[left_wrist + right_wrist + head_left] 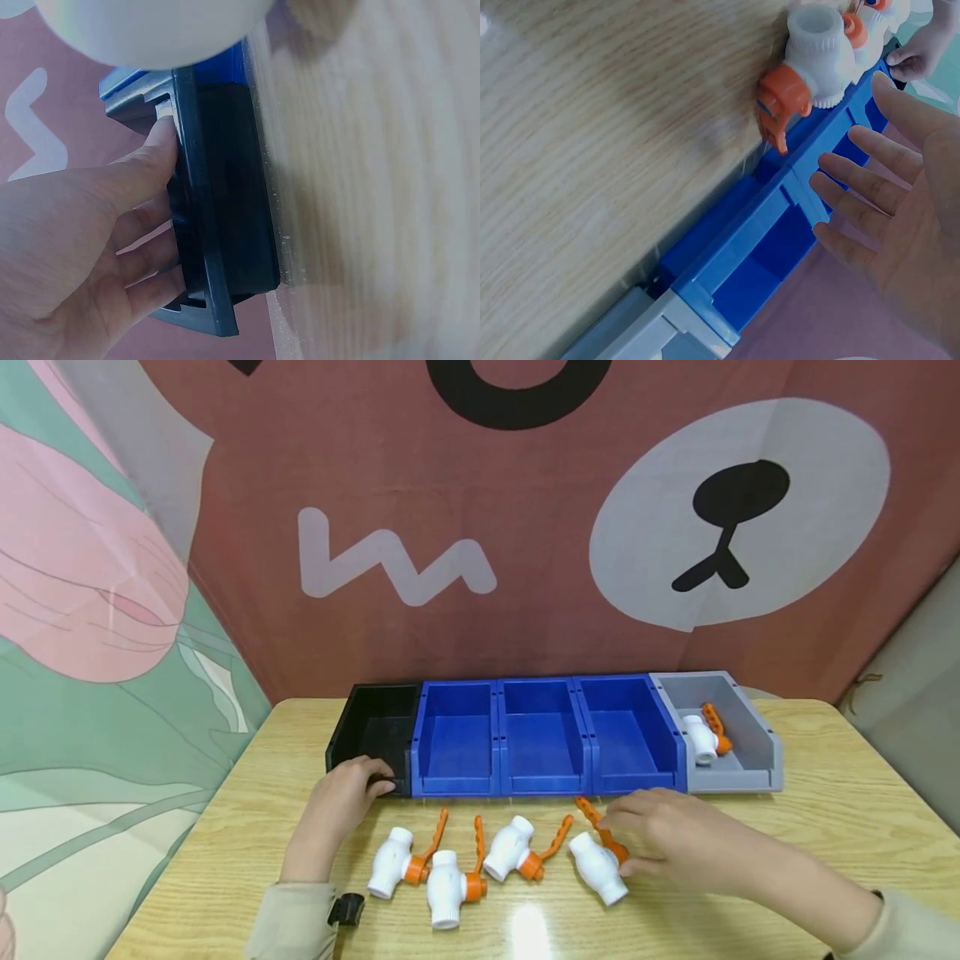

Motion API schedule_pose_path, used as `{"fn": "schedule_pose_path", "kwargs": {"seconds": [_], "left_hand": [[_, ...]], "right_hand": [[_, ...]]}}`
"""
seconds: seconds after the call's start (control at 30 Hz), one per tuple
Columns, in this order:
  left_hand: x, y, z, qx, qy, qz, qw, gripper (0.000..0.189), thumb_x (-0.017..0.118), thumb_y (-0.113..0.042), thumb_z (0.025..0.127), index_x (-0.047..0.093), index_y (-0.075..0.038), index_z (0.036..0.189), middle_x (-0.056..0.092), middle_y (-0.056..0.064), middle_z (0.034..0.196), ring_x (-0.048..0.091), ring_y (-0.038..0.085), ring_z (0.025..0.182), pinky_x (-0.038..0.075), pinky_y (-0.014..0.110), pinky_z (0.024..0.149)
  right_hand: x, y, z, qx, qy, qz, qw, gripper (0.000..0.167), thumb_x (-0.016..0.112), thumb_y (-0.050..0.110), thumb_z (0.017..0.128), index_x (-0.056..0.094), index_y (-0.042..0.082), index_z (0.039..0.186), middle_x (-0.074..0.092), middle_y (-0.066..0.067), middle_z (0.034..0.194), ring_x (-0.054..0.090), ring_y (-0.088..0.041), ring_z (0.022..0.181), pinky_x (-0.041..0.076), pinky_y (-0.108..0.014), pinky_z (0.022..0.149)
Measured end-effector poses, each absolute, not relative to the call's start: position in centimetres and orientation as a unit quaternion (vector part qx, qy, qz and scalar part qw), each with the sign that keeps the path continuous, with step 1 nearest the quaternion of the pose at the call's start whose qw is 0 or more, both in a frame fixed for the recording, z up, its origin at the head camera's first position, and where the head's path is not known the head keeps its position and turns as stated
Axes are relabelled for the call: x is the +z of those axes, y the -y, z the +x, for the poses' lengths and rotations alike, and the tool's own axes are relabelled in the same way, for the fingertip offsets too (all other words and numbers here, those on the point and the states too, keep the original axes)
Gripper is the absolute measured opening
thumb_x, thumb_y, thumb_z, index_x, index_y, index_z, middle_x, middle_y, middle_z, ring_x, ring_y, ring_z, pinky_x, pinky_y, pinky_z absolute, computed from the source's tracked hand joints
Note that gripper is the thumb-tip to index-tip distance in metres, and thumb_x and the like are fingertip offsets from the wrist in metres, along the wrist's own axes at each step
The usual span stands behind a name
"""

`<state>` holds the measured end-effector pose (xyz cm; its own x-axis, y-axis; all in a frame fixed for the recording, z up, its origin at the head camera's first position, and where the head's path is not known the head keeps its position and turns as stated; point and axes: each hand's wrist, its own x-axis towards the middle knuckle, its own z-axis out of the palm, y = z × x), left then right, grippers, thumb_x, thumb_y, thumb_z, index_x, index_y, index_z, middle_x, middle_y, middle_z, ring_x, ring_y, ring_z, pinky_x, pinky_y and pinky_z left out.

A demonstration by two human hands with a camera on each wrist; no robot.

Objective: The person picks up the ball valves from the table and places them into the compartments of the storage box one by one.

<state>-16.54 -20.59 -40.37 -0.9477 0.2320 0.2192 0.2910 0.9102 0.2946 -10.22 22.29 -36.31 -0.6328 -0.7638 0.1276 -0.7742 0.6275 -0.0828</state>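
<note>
Valves [446,893] on wooden table [232,860], four in row in front of bins [459,783]. Bins side by side: three blue bins [542,783] in middle, grey bin [738,781] at right end, black bin [386,706] at left end. Right hand [663,839] just beside rightmost valve [597,870], fingers straight, spread, clamped on nothing; contact cannot be told. Left hand [348,793] on front rim of black bin, fingers loosely bent, slightly apart. Fifth valve [700,739] inside grey bin. White bodies [388,864], orange handles [479,843].
</note>
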Motion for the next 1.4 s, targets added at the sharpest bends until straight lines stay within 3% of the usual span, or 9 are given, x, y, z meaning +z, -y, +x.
{"fn": "schedule_pose_path", "kwargs": {"seconds": [0.17, 0.57, 0.93, 1.23, 1.4], "left_hand": [[-40.3, 20.5, -16.7, -0.163, 0.974, -0.132, 0.087, 0.008, 0.073, -0.015, 0.09, 0.075, -0.011, 0.097, 0.068, 0.005, 0.094, 0.067, 0.027, 0.091, 0.056, 0.045, 0.081], [-40.3, 20.4, -16.6, -0.164, 0.974, -0.131, 0.087, 0.009, 0.073, -0.015, 0.09, 0.075, -0.01, 0.097, 0.069, 0.006, 0.095, 0.067, 0.028, 0.093, 0.056, 0.046, 0.082], [-40.2, 20.5, -16.6, -0.161, 0.974, -0.131, 0.086, 0.009, 0.073, -0.015, 0.09, 0.075, -0.01, 0.098, 0.068, 0.005, 0.094, 0.067, 0.028, 0.091, 0.056, 0.046, 0.081], [-40.3, 20.6, -16.6, -0.162, 0.974, -0.131, 0.085, 0.009, 0.073, -0.015, 0.09, 0.075, -0.01, 0.098, 0.068, 0.006, 0.095, 0.067, 0.028, 0.092, 0.056, 0.046, 0.081], [-40.3, 20.5, -16.6, -0.163, 0.974, -0.13, 0.087, 0.009, 0.073, -0.015, 0.09, 0.075, -0.01, 0.098, 0.069, 0.006, 0.095, 0.067, 0.028, 0.092, 0.056, 0.046, 0.082]], "right_hand": [[-36.4, -21.7, -9.8, 0.062, 0.905, 0.421, 0.025, 0.047, 0.078, 0.04, 0.084, 0.067, 0.016, 0.123, 0.064, -0.003, 0.124, 0.061, -0.028, 0.113, 0.05, -0.051, 0.095], [-37.5, -20.9, -9.5, 0.056, 0.896, 0.438, 0.046, 0.066, 0.083, 0.042, 0.076, 0.063, 0.01, 0.13, 0.062, -0.007, 0.129, 0.058, -0.029, 0.117, 0.049, -0.052, 0.096], [-38.4, -20.2, -9.3, 0.049, 0.902, 0.428, 0.0, 0.081, 0.084, 0.046, 0.073, 0.055, 0.009, 0.139, 0.058, -0.006, 0.135, 0.055, -0.028, 0.124, 0.046, -0.052, 0.101], [-39.2, -19.7, -9.0, 0.053, 0.91, 0.411, -0.035, 0.089, 0.088, 0.036, 0.071, 0.047, 0.009, 0.145, 0.054, -0.005, 0.14, 0.051, -0.026, 0.128, 0.045, -0.05, 0.103], [-39.6, -19.7, -9.1, 0.043, 0.906, 0.421, -0.024, 0.089, 0.089, 0.032, 0.071, 0.047, 0.009, 0.145, 0.054, -0.006, 0.139, 0.052, -0.026, 0.127, 0.047, -0.051, 0.101]]}}
